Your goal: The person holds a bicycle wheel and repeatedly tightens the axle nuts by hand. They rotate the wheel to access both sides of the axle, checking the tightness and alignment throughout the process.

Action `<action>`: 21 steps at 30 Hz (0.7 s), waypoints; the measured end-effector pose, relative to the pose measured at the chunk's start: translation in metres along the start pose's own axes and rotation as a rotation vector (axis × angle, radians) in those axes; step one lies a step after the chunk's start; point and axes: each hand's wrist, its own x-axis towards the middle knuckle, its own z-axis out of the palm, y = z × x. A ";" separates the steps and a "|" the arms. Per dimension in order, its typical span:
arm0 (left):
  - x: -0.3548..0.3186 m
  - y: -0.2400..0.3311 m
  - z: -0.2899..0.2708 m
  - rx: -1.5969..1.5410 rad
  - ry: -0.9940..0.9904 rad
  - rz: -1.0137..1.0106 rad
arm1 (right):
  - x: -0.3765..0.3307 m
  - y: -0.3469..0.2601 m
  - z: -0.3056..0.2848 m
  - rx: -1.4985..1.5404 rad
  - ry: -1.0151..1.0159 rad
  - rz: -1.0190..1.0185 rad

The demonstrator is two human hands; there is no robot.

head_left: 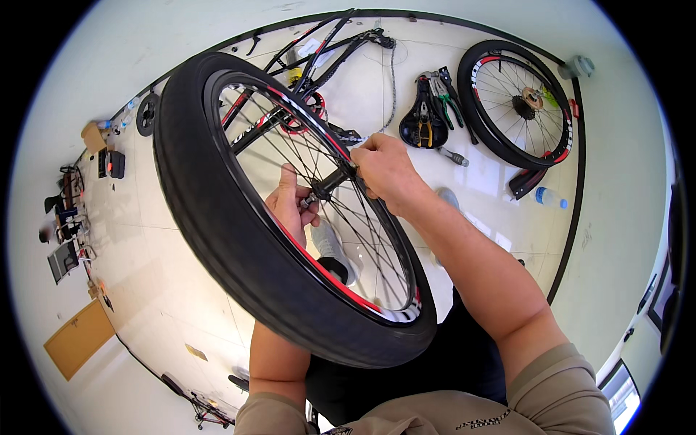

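Observation:
A bicycle wheel [210, 239] with a fat black tyre and a red, black and white rim stands tilted before me, above my lap. Its black hub [332, 181] lies between my two hands. On the left side, my left hand [288, 206] reaches the hub, thumb up and fingers curled round the silver end of the axle. My right hand [388, 174] comes from the other side, fingers closed in a pinch at the opposite end of the hub; its fingertips mostly cover what they grip.
A black bicycle frame [319, 69] with chain lies ahead on the tiled floor. Right of it are a saddle [419, 123], green-handled pliers [448, 101] and another wheel [471, 123] with a cassette. A water bottle [551, 197] lies by the wall. My shoe [330, 243] shows through the spokes.

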 end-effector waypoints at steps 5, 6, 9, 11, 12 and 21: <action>-0.001 0.001 0.003 -0.024 0.009 0.008 | 0.001 0.002 -0.001 0.007 -0.013 -0.021; 0.000 0.000 0.002 -0.030 0.001 0.009 | 0.001 0.002 -0.001 0.015 -0.014 -0.022; 0.001 0.002 0.000 -0.057 -0.039 -0.012 | 0.002 0.001 0.001 0.026 -0.015 -0.026; 0.001 0.004 0.001 -0.033 -0.026 -0.013 | 0.001 0.001 0.001 0.022 -0.009 -0.030; 0.000 0.004 0.002 -0.020 -0.020 -0.013 | 0.002 0.002 0.000 0.018 -0.012 -0.031; 0.003 0.002 -0.002 -0.048 -0.015 -0.032 | -0.002 -0.005 -0.001 -0.044 -0.002 0.000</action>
